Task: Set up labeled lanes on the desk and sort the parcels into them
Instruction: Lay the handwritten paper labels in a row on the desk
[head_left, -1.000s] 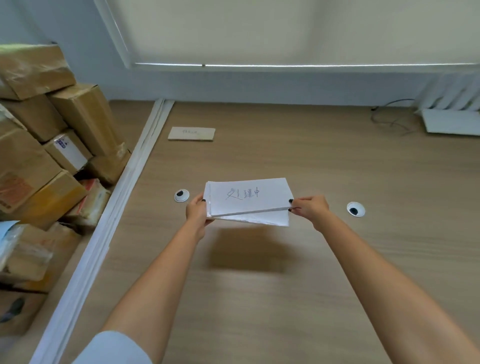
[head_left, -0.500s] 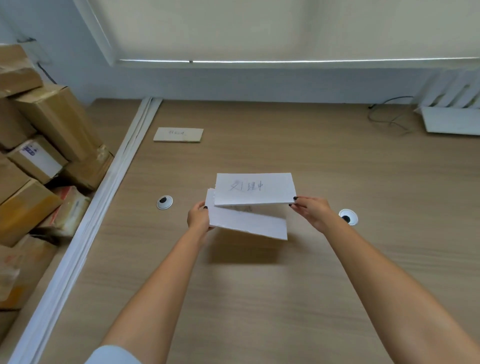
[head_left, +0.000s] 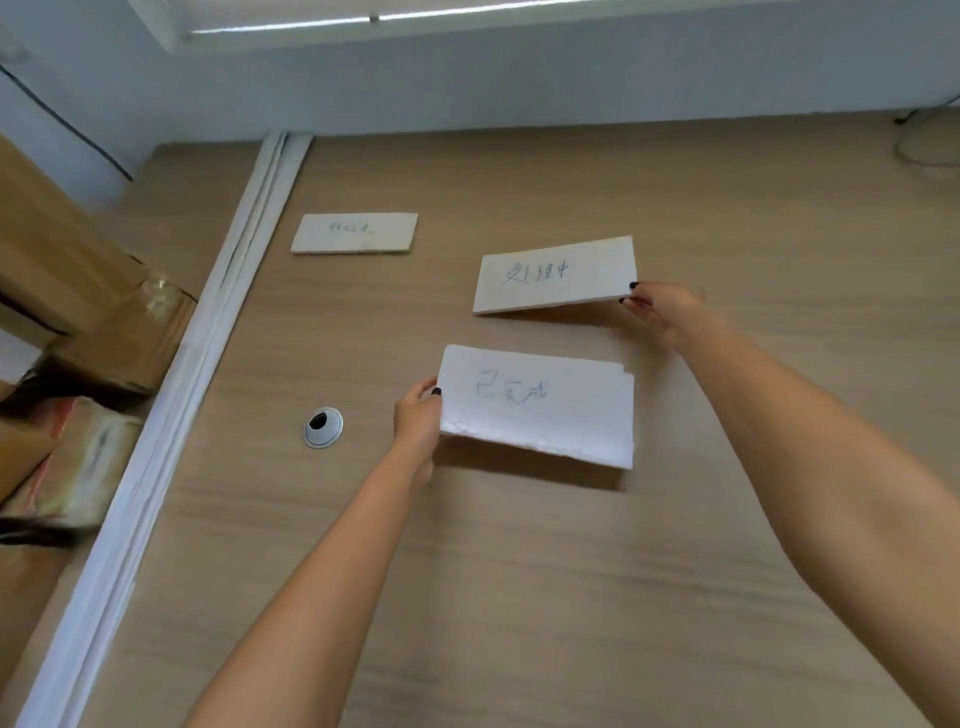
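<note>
light: soft daylight, bright strip at top | shadows: faint | blur: left edge | distortion: wide-angle bowing

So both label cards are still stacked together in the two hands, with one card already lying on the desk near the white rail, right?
Not quite. The head view shows the cards apart: the right hand pinches the far label card, the left hand holds the near label card. The third card does lie on the desk near the white rail.

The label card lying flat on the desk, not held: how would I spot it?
On the wooden desk, look to the far left, beside the white divider strip. The flat card there is the only one no hand holds, and its writing is faintest.
</note>
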